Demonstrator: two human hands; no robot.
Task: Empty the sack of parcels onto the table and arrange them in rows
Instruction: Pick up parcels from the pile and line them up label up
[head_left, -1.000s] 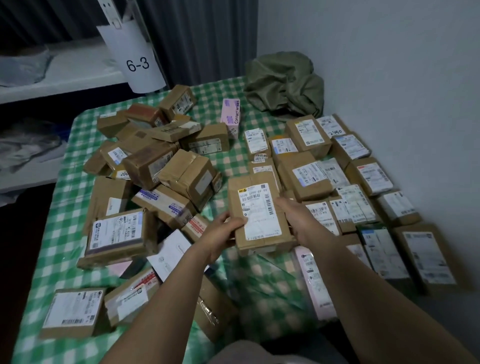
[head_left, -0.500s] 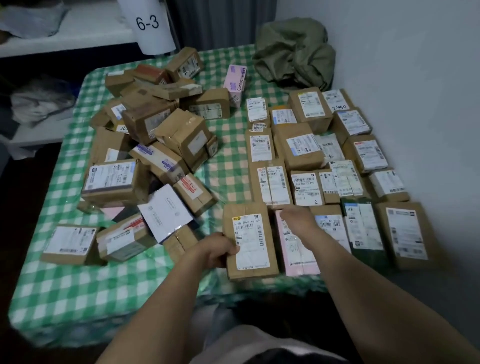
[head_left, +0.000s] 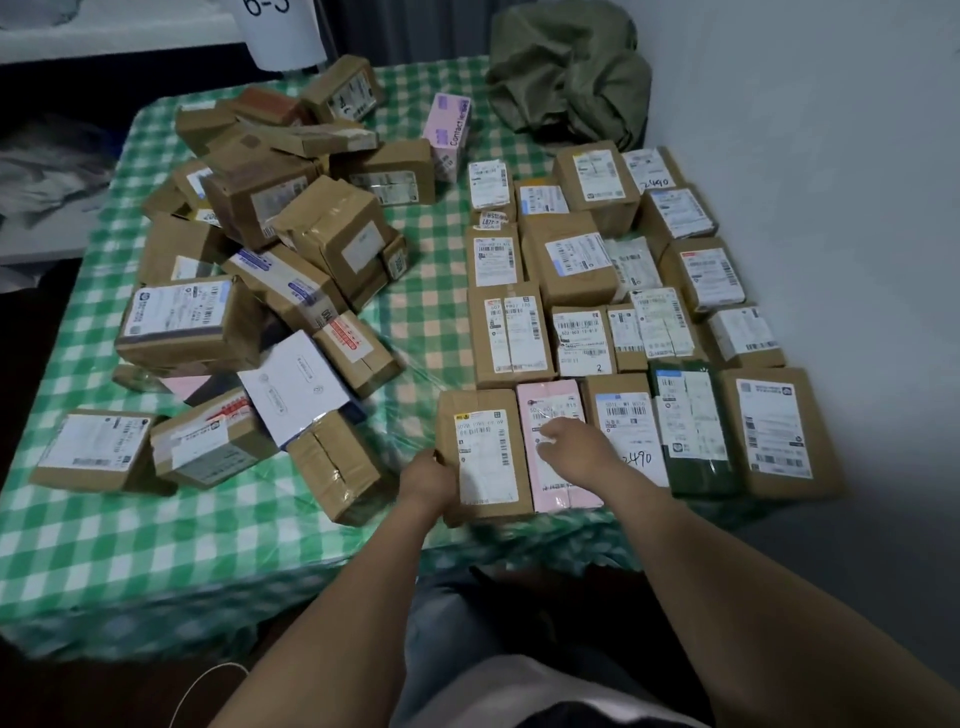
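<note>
**A:** Where is the sack?

**B:** The olive sack (head_left: 569, 73) lies crumpled at the far end of the surface (head_left: 156, 530), close to the wall (head_left: 831, 156).

**A:** And the hands?

**B:** The left hand (head_left: 428, 480) grips the near left edge of a brown parcel (head_left: 485, 457). That parcel lies flat, label up, at the near edge of the surface. The right hand (head_left: 571, 449) rests on the pink parcel (head_left: 563, 493), which touches the brown parcel's right side. Its fingers bend down toward the seam between the two. I cannot tell whether they pinch anything.

**A:** What lies to the right?

**B:** The rows (head_left: 571, 260) are there, labelled parcels lying flat and packed side by side as far as the wall. The near row runs on from the pink parcel. Next comes a parcel marked 2490 (head_left: 631, 415), then a dark green parcel (head_left: 696, 441), then a large brown parcel (head_left: 774, 431).

**A:** And to the left?

**B:** A loose pile (head_left: 291, 244) of boxes, tilted and leaning on one another, with a white packet (head_left: 293, 387) at its near side. A taped box (head_left: 337, 467) sits askew just beside the left wrist and is the closest thing to the brown parcel on that side. A strip of bare checked cloth separates the pile from the rows. At its far end a pink carton (head_left: 449, 135) stands upright.

**A:** Anything beyond?

**B:** A white paper sign (head_left: 283, 36) hangs above the far edge. A thin white cable (head_left: 202, 686) lies on the floor.
</note>
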